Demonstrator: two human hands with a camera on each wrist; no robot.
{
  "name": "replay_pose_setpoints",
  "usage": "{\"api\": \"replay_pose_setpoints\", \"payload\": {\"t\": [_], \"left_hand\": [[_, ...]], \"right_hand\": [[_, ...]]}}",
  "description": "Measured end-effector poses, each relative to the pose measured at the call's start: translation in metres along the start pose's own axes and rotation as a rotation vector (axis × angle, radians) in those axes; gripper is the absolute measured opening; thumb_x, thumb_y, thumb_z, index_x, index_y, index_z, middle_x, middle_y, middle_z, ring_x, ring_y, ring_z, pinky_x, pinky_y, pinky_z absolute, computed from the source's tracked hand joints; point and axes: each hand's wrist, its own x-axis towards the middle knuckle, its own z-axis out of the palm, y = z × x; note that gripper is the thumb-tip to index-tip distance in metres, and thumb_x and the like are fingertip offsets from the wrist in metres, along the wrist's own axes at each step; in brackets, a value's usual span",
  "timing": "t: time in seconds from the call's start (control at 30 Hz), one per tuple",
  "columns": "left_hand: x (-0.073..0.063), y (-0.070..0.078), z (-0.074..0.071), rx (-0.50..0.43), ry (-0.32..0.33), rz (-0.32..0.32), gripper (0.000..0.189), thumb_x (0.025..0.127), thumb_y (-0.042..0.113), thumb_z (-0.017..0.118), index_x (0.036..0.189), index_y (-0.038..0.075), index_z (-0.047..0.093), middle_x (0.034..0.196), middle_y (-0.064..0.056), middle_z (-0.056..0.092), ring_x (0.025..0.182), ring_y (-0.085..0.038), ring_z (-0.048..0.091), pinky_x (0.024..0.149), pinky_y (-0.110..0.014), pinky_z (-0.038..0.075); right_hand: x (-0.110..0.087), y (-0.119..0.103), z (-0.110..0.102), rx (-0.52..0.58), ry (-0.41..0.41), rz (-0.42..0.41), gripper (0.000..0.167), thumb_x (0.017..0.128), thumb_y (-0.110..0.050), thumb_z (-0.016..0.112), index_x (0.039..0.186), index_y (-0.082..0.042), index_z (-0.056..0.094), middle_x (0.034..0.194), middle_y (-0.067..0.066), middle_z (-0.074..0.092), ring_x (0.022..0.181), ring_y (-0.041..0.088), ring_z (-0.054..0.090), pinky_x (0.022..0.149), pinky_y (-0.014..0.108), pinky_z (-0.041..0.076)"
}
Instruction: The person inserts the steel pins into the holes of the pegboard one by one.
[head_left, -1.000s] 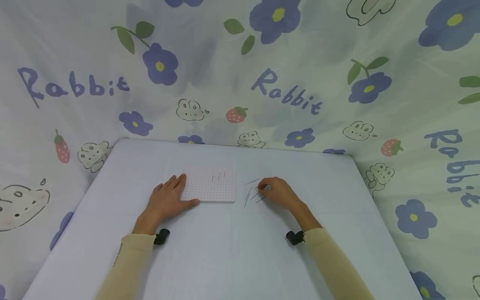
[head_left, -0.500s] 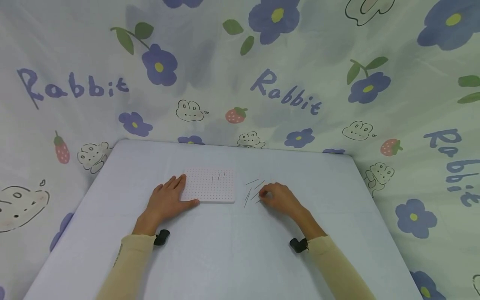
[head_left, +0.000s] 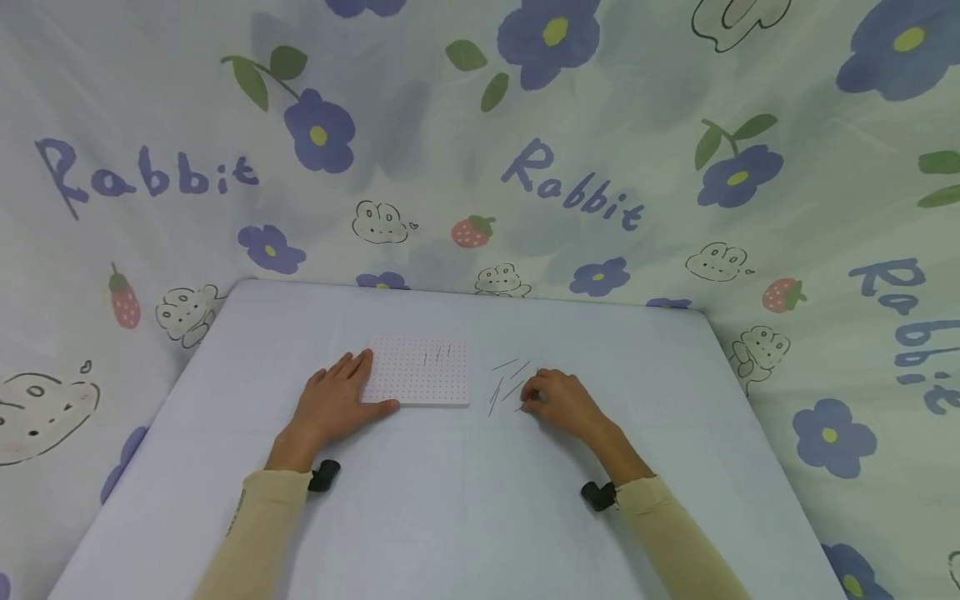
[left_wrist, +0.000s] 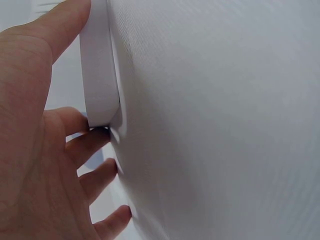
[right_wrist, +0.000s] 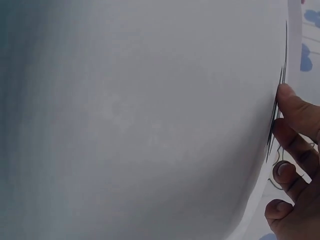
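A white board (head_left: 412,385) with rows of small holes lies flat at the table's middle. Three thin dark sticks (head_left: 438,353) stand in it near the far right. My left hand (head_left: 333,402) rests at the board's left side, fingers extended, the thumb along its near edge; in the left wrist view the board's white side (left_wrist: 98,65) shows beside that thumb. My right hand (head_left: 561,402) is low over several loose, thin dark sticks (head_left: 513,389). Its thumb and forefinger seem to pinch a stick there, its tip showing just above the hand; the contact is partly hidden.
The white-covered table (head_left: 465,508) stretches around the board on all sides. Behind it hangs a curtain (head_left: 420,150) printed with flowers and rabbits. Loose sticks lie a short way right of the board.
My right hand has shifted slightly towards me and to the right, uncovering a loose stick that its fingers hid earlier. The left hand and the board stay in place.
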Motion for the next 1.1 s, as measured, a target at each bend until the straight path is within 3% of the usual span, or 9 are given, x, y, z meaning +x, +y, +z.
{"api": "replay_pose_setpoints", "payload": {"t": [0.33,0.6,0.73,1.1], "left_hand": [[-0.0014,0.0019,-0.0007,0.001,0.004,0.003,0.113,0.084,0.078,0.057,0.159,0.000,0.022,0.163,-0.021,0.027,0.150,-0.044,0.020,0.115,-0.069,0.017],[-0.0019,0.0022,-0.0004,0.002,0.005,-0.001,0.112,0.085,0.076,0.058,0.159,0.000,0.022,0.163,-0.021,0.028,0.150,-0.044,0.021,0.115,-0.069,0.018],[-0.0019,0.0025,-0.0005,0.000,0.002,-0.002,0.113,0.084,0.077,0.058,0.159,0.000,0.022,0.163,-0.021,0.028,0.150,-0.044,0.021,0.115,-0.069,0.017],[0.0004,0.0015,0.0008,-0.002,0.002,-0.002,0.113,0.085,0.076,0.058,0.159,0.000,0.022,0.163,-0.021,0.027,0.151,-0.043,0.020,0.116,-0.068,0.016]], "right_hand": [[0.0015,-0.0013,-0.0003,-0.039,-0.005,0.009,0.009,0.086,-0.028,0.081,0.091,-0.025,0.075,0.084,-0.016,0.061,0.086,0.009,0.058,0.086,0.045,0.049],[0.0033,-0.0057,-0.0015,-0.011,-0.029,0.049,0.007,0.085,-0.026,0.082,0.087,-0.023,0.076,0.088,-0.013,0.069,0.100,0.017,0.066,0.094,0.047,0.050],[0.0038,-0.0065,-0.0017,-0.013,-0.043,0.055,0.006,0.085,-0.025,0.082,0.086,-0.021,0.076,0.087,-0.012,0.070,0.093,0.014,0.065,0.092,0.046,0.051],[0.0050,-0.0042,-0.0008,-0.131,-0.060,-0.017,0.006,0.090,-0.028,0.077,0.086,-0.022,0.077,0.080,-0.016,0.063,0.080,0.008,0.059,0.084,0.044,0.050]]}}
